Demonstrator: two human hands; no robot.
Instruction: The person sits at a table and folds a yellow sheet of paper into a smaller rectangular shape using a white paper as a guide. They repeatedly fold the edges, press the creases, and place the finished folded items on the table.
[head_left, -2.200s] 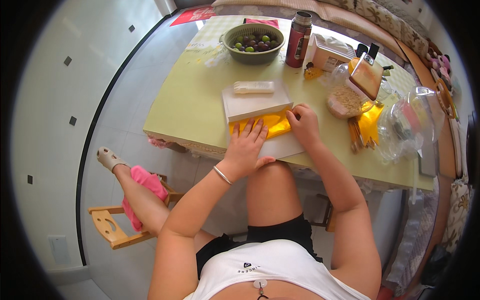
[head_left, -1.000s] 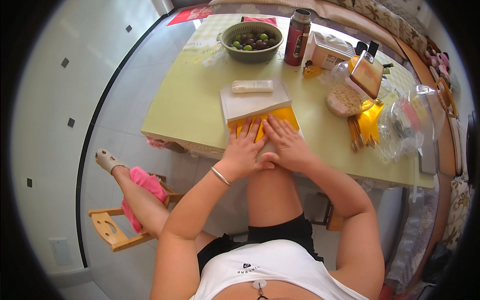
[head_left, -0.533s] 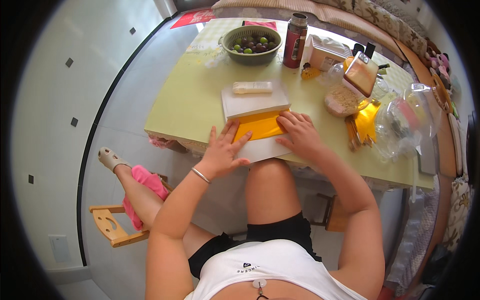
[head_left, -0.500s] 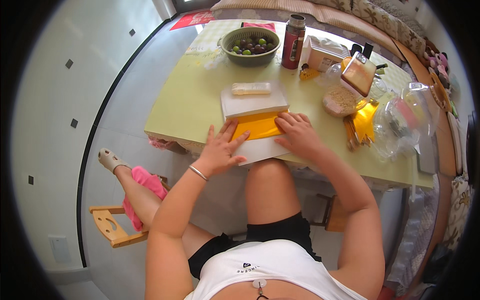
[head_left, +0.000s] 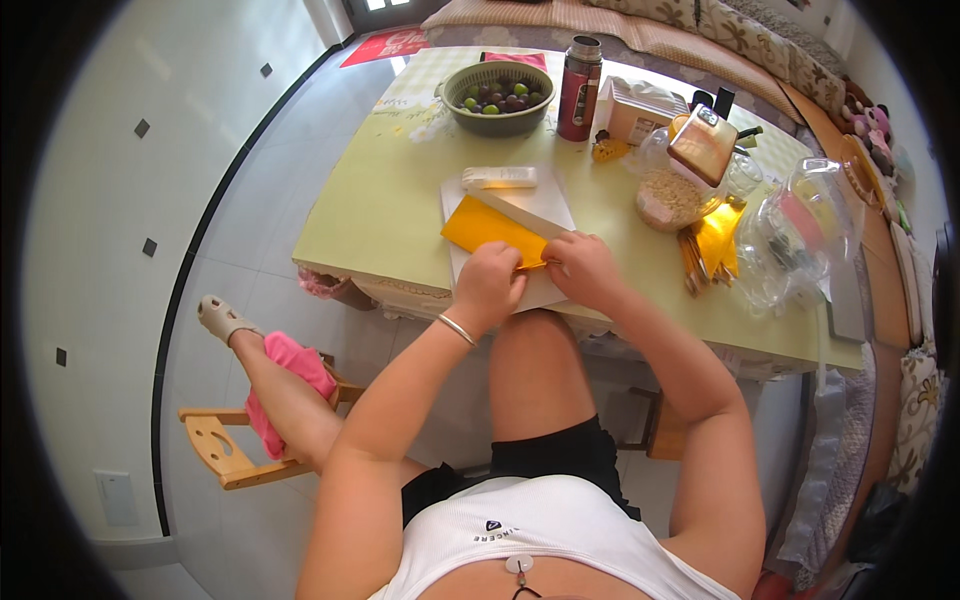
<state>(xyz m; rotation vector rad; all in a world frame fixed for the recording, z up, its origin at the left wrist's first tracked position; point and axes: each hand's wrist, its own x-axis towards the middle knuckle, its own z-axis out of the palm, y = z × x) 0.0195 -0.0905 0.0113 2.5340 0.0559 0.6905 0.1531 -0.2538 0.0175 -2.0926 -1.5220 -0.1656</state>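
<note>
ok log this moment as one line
left hand, right hand: holding shiny gold rectangular sheet | beneath: white rectangular paper | beyond: round grey-green plastic basket

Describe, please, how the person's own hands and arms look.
The left arm and right arm show no sleeves beside a white ribbed tank top. The left hand is gloveless, with a thin, silver, metallic-looking bangle near its wrist; the right hand has neither glove nor bangle.
</note>
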